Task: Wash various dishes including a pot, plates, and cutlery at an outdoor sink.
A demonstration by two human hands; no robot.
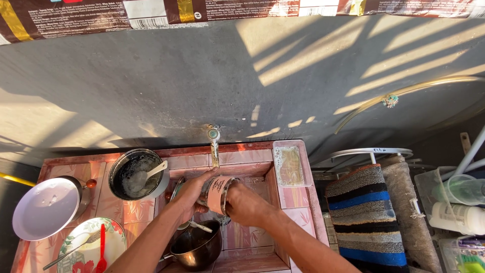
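My left hand (191,193) grips a small cup with a pink band (218,194), tipped on its side over the tiled sink (252,169). Right beside it, my right hand (245,204) presses against the cup's open mouth, its fingers partly hidden inside. The tap (214,144) comes off the grey wall just above the cup. Below my hands a dark metal pot (198,250) sits in the basin with a spoon (200,226) resting on its rim.
On the pink tiled counter to the left stand a black pot of soapy water with a white spoon (136,174), a white lid (45,208) and a flowered plate with a red spoon (93,250). A soap tray (289,166) sits right of the sink; a striped mat (371,217) hangs further right.
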